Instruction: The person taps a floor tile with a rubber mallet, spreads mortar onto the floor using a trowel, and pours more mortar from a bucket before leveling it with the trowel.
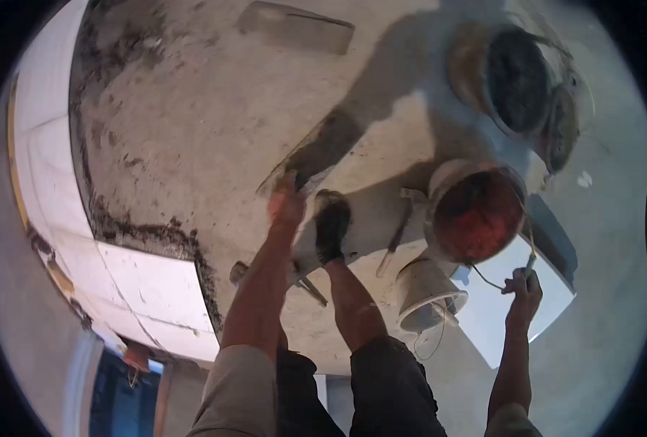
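The left hand (287, 202) is reaching out and gripping the near end of a long flat trowel (316, 149), with its fingers curled tight around it. The trowel is lying on the rough grey floor (192, 95) in the middle of the scene, and its dark blade is pointing far and to the right. The right hand (524, 288) is over on the right side, and its fingers are closed around the thin wire handle (516, 269) of a red bucket (476, 211). The red bucket is sitting just right of the trowel, and its inside is looking rusty red. A white bucket (425, 291) is sitting just near it, touching it or almost touching it. A white tile (498, 313) is lying under the two buckets. A black shoe (332, 226) is standing on the floor just right of the left hand. A small tool (400, 229) is lying between the shoe and the red bucket. Farther off on the right, a dark bucket (516, 80) full of grey stuff is standing. On the left, white tiles (149, 280) are lying flat, with dark mortar (149, 233) running along their edge.
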